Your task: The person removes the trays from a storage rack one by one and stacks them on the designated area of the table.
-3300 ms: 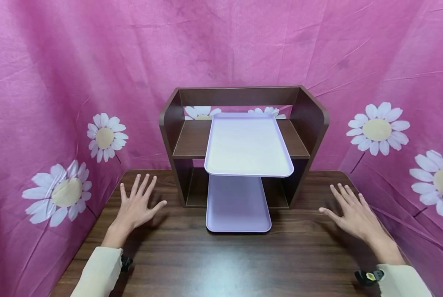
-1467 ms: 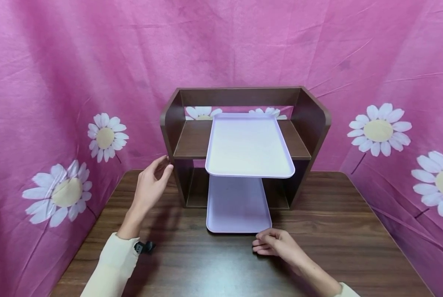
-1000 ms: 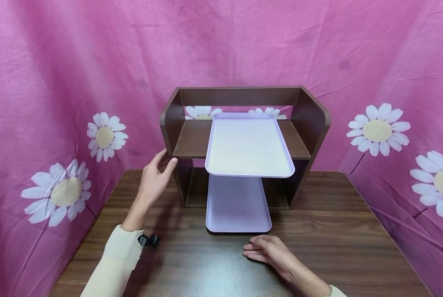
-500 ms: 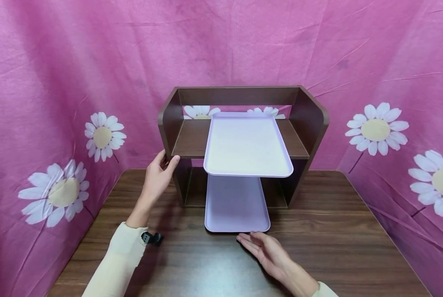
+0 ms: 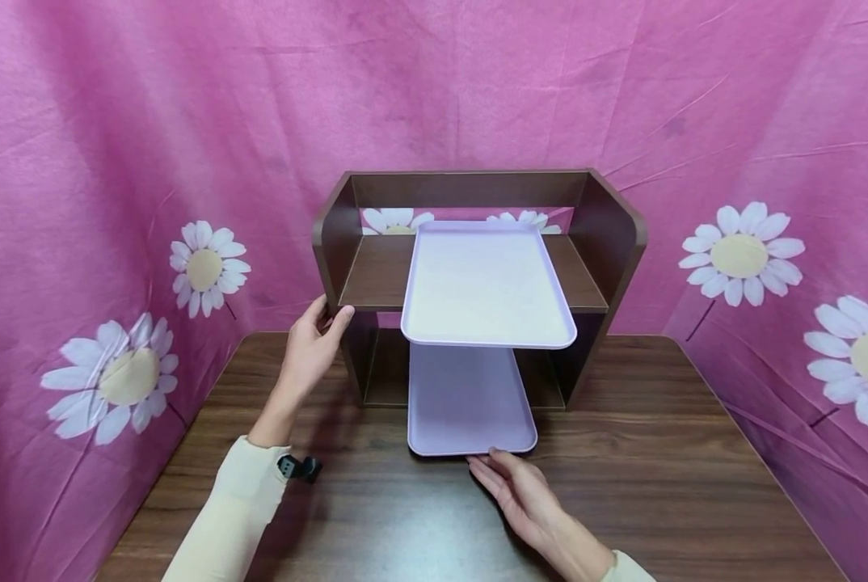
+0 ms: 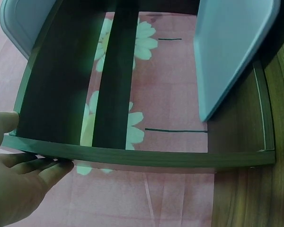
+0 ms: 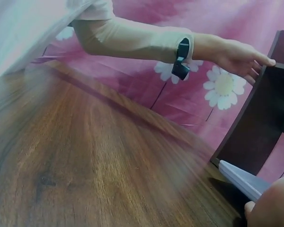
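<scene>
A dark brown two-tier desktop shelf (image 5: 590,271) stands on the wooden table. My left hand (image 5: 307,347) grips its left side panel (image 6: 146,158), thumb at the front edge by the middle board and fingers along the outer face. The lower lilac tray (image 5: 470,404) sticks out of the bottom tier toward me. At its front rim my right hand (image 5: 524,501) pinches it, thumb over the rim and fingers beneath. In the right wrist view only part of the right hand (image 7: 274,203) shows beside the tray (image 7: 241,179).
A second lilac tray (image 5: 488,283) lies on the upper tier and overhangs its front. The wooden table (image 5: 659,453) extends in front and to both sides. A pink curtain with daisies (image 5: 204,269) surrounds the back and sides.
Both hands came in from the table's sides: the left took hold of the shelf's side panel, the right reached the lower tray's front rim and now pinches it. That tray has shifted slightly right.
</scene>
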A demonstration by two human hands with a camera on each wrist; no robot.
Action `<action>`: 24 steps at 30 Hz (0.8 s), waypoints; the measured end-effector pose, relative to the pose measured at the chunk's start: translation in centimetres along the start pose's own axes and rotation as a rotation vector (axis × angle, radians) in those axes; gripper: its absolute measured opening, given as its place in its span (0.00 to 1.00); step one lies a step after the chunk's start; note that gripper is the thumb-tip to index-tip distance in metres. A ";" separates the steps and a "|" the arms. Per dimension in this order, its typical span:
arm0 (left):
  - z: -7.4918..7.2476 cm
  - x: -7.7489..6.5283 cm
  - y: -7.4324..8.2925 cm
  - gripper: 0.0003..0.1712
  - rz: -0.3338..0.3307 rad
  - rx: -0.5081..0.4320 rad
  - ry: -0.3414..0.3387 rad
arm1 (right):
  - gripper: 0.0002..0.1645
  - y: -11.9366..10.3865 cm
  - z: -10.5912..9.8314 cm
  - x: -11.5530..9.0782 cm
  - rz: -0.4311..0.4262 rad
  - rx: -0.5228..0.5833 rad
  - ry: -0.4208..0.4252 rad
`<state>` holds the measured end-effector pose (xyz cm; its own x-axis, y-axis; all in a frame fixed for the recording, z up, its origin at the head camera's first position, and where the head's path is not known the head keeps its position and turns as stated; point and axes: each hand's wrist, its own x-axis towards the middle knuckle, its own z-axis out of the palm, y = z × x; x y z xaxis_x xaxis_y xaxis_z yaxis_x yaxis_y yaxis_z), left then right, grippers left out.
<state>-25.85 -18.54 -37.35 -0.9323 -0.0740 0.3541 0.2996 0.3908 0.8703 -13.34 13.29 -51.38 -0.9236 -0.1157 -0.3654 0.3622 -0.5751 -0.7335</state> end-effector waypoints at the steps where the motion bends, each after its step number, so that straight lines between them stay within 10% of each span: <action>1: 0.0 0.0 0.0 0.28 0.001 0.000 -0.001 | 0.29 0.0 0.1 0.1 -0.013 0.000 0.012; 24: -0.1 0.0 -0.1 0.29 0.003 0.000 -0.003 | 0.31 -0.7 0.6 1.1 -0.158 -0.002 0.145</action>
<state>-25.86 -18.68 -37.38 -0.9320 -0.0706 0.3555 0.3019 0.3914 0.8693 -14.69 13.12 -50.91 -0.9414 0.0935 -0.3241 0.2147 -0.5750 -0.7895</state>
